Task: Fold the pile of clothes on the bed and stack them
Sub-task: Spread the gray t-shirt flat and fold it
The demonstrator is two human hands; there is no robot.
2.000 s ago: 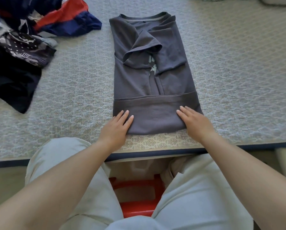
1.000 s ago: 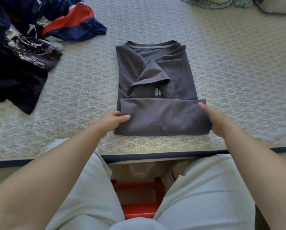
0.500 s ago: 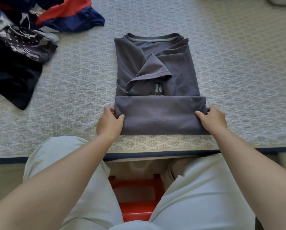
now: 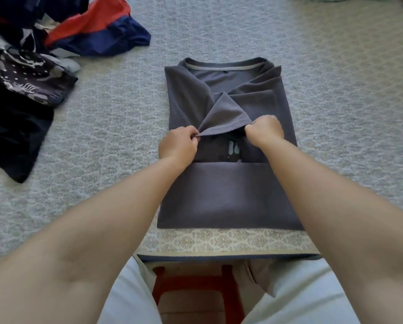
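While pinching the sleeve hem [image 4: 224, 131]: left hand [image 4: 178, 146], right hand [image 4: 265, 130].

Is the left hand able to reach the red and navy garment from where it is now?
Probably not at once: the left hand is pinching the grey T-shirt's sleeve. Open bedcover lies between it and the red and navy garment, so nothing blocks it after letting go.

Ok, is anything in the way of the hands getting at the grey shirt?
No. Both hands are already on the grey shirt: the left hand and right hand each pinch the hem of the folded-in sleeve. Nothing visible lies on the shirt. The unfolded pile sits apart, to its left on the bed.
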